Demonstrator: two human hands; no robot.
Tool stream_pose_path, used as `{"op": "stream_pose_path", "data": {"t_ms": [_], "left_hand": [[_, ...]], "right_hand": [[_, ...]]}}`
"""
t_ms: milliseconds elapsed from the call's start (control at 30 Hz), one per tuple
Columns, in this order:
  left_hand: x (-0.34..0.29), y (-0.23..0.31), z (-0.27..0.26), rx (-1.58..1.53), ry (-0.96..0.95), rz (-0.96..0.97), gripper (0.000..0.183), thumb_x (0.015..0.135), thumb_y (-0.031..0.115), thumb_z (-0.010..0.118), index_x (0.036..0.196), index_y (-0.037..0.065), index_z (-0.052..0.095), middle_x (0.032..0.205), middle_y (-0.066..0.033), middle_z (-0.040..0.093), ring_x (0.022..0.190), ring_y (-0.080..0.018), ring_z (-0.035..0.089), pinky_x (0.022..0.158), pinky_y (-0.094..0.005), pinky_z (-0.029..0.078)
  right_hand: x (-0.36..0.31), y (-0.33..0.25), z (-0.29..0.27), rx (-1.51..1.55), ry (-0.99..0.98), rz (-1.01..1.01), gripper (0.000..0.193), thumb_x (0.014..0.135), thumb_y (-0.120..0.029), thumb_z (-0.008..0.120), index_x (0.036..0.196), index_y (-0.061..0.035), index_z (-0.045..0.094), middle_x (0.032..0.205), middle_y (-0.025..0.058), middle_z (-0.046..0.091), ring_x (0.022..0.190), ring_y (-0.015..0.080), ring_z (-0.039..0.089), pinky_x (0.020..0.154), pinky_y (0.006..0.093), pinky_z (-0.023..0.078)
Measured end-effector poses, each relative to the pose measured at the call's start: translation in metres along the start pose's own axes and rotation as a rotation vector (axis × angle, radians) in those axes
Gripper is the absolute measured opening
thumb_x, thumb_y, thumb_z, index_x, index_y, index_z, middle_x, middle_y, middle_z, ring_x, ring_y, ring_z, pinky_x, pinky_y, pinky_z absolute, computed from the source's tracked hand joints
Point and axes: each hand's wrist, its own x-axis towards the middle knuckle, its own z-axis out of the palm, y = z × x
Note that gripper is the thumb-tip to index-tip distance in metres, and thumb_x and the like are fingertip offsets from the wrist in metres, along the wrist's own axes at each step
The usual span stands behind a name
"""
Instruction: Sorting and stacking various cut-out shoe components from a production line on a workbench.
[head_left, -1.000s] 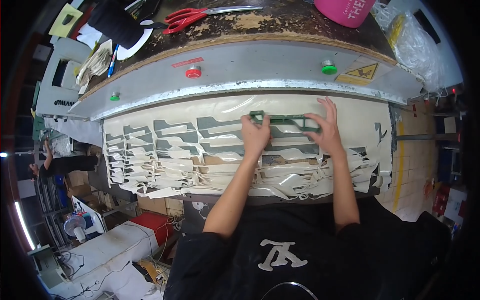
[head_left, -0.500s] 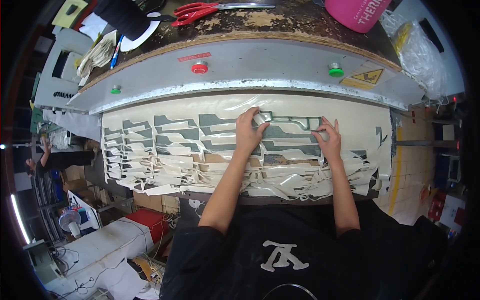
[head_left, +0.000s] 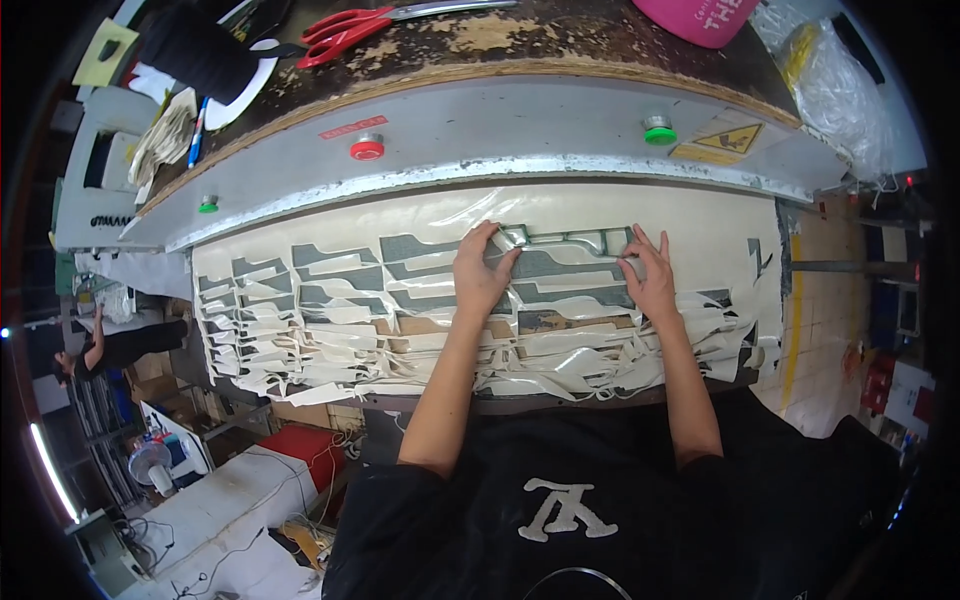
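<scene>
A green, metal-edged cutting die (head_left: pixel 568 239) with a long, stepped outline lies on a cream sheet (head_left: pixel 690 212). My left hand (head_left: pixel 482 278) grips its left end between thumb and fingers. At the right end, my right hand (head_left: pixel 652 285) pinches the die with thumb and index finger, its other fingers lifted and spread. Left of the die and nearer to me, the sheet has rows of similar-shaped cut-outs with a dark grey-green surface (head_left: pixel 408 248) showing through. Thin, crumpled offcut strips (head_left: pixel 335 345) of the sheet lie along its near side.
Behind the sheet runs a grey machine beam (head_left: pixel 480 130) with a red button (head_left: pixel 367 148) and green buttons (head_left: pixel 659 131). Red-handled scissors (head_left: pixel 345 32), a black thread cone (head_left: pixel 195 55) and a pink container (head_left: pixel 700 18) stand on top. Another person (head_left: pixel 120 345) is at far left.
The whole view has shifted and tilted slightly, so the scene sits a little further left. Both hands keep their hold on the die, which appears to stay in place on the sheet.
</scene>
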Motion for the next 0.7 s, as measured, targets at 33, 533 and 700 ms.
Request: {"op": "stream_pose_path", "data": {"t_ms": [33,533,700], "left_hand": [[-0.001,-0.0015,0.0003,-0.006,-0.011,-0.001,0.055,0.079,0.012,0.093,0.128,0.001,0.071,0.134,-0.0222,0.072,0.124,-0.0371,0.07,0.106,-0.0404,0.056],[0.0013,-0.0027,-0.0024,-0.012,-0.073,-0.02,0.054,0.081,0.015,0.089,0.131,0.004,0.073,0.136,-0.0228,0.071,0.13,-0.0391,0.066,0.113,-0.044,0.051],[0.0015,-0.0006,-0.0033,-0.011,-0.064,-0.024,0.053,0.081,0.014,0.089,0.131,0.006,0.074,0.135,-0.0224,0.071,0.13,-0.0393,0.066,0.113,-0.0443,0.051]], "right_hand": [[0.0006,0.0004,-0.0008,0.025,-0.004,-0.007,0.016,0.093,-0.006,0.076,0.102,-0.0066,0.063,0.134,0.0232,0.072,0.144,0.0348,0.058,0.129,0.0643,0.018],[-0.001,0.0047,-0.0003,0.06,0.01,-0.014,0.017,0.093,-0.004,0.074,0.105,-0.0071,0.063,0.132,0.0262,0.072,0.145,0.0362,0.057,0.128,0.0661,0.017],[-0.0018,0.0007,-0.0071,0.113,0.026,0.032,0.027,0.088,-0.005,0.077,0.111,-0.0071,0.063,0.137,0.0241,0.071,0.145,0.0355,0.057,0.129,0.0652,0.017]]}}
